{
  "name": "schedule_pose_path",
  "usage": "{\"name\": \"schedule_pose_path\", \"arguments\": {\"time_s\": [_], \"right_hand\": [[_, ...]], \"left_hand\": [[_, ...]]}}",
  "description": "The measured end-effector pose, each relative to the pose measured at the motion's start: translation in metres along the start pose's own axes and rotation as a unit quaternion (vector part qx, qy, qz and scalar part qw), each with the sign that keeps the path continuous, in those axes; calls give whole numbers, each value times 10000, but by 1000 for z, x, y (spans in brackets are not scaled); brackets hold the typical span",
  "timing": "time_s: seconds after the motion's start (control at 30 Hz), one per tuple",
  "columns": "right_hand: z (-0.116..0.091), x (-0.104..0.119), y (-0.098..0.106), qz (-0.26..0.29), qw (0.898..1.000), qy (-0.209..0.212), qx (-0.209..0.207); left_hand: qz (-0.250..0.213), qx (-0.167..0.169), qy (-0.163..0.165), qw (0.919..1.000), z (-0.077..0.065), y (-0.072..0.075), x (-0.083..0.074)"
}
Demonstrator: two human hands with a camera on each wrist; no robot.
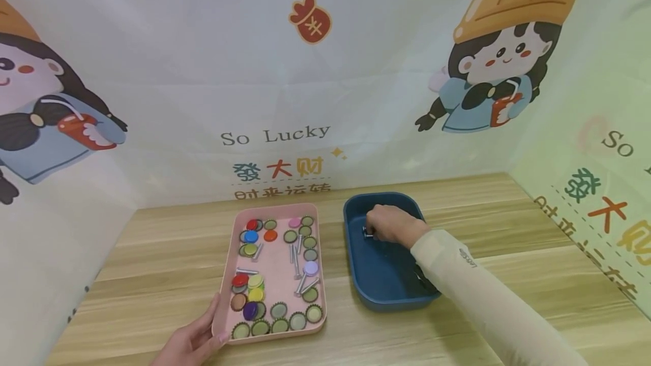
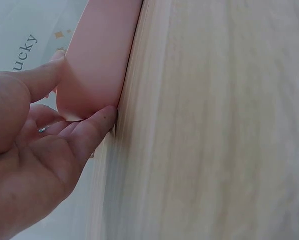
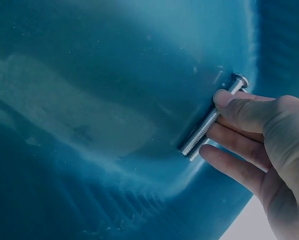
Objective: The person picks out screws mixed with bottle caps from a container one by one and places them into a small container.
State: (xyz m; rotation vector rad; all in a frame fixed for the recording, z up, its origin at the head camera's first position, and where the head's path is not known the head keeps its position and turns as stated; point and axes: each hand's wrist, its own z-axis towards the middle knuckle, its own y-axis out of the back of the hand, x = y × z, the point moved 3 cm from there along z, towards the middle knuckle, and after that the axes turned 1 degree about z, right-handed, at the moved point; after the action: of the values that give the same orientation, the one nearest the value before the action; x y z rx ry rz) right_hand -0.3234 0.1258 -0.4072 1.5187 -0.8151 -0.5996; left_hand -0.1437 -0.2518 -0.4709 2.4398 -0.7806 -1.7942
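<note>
On the left, my left hand [image 1: 190, 336] holds the near left corner of a shallow pink tray [image 1: 277, 256], thumb at the rim and fingers against the side and lower edge. Several bottle caps [image 1: 279, 310] and silver bolts [image 1: 296, 262] lie in that tray. My right hand [image 1: 393, 222] reaches into a deeper blue tray [image 1: 370, 275] near its far end. Between thumb and fingers it pinches a silver bolt [image 3: 204, 131], with a second threaded shank right beside it. Part of the blue tray is hidden under my right sleeve.
Both trays stand on a wood-grain table [image 1: 168, 253], the blue one to the right with a narrow gap between. A white printed backdrop [image 1: 193, 100] rises behind the table and along both sides.
</note>
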Motion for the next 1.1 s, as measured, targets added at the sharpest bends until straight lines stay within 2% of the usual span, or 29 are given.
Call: {"name": "schedule_pose_path", "arguments": {"time_s": [0.23, 0.57, 0.8, 1.1], "right_hand": [[-1, 3, 2, -183, 9997, 110, -111], [-3, 5, 8, -207, 9998, 53, 11], [-5, 8, 17, -444, 9989, 121, -99], [-6, 14, 29, -546, 9971, 389, -369]], "left_hand": [[-52, 39, -37, 10000, 1, 0, 1], [-157, 110, -170, 9997, 1, 0, 1], [-4, 18, -157, 9999, 1, 1, 1], [-38, 95, -172, 9998, 1, 0, 1]]}}
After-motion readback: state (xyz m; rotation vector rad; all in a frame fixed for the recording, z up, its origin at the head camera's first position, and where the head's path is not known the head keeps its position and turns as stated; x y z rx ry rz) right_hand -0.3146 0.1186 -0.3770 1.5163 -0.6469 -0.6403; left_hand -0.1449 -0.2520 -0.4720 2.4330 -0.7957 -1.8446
